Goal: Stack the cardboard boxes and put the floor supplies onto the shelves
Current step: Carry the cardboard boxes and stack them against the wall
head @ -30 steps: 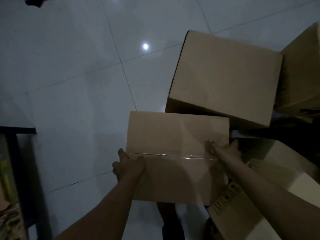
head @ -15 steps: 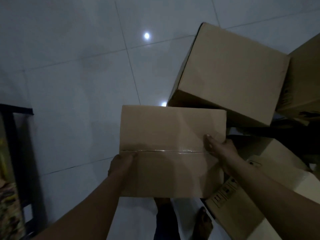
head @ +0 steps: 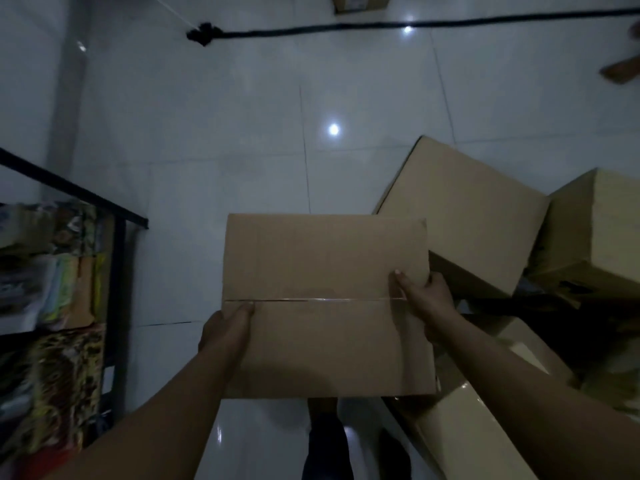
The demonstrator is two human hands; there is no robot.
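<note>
A taped cardboard box [head: 325, 265] is held up in front of me, above the white tiled floor. My left hand [head: 227, 329] grips its left edge, thumb on top by the tape seam. My right hand [head: 424, 299] grips its right edge, thumb on the top face. A larger tilted cardboard box [head: 464, 206] lies to the right, with another box [head: 595, 230] beside it at the far right. A fourth box [head: 474, 427] lies low on the right, under my right forearm.
A black metal shelf [head: 117, 282] stands at the left, filled with colourful packets [head: 52, 306]. A black cable [head: 381, 26] runs across the floor at the top. A small box [head: 360, 1] sits at the top edge. My feet show below the held box.
The held box has risen and the view has tilted up. More floor, the cable and the shelf have come into sight. Both hands keep their grip on the box.
</note>
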